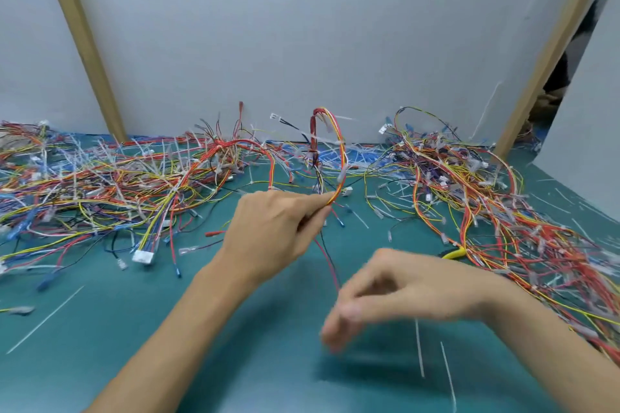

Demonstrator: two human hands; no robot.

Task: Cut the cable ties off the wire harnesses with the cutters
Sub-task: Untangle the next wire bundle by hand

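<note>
Many loose harnesses (117,184) heaped over the counter (134,329), yellow cutters (454,253) half buried, our left hand (271,228) pinching an arched red-and-yellow harness (341,151), our right hand (402,292) blurred, grip unclear

A teal mat (167,345) covered the lower frame. Behind it stood a pale grey panel (302,27), crossed by a slanted tan strip (80,40) at upper left and another tan strip (553,47) at upper right. Beside the latter opened a dark gap (570,60).
</note>
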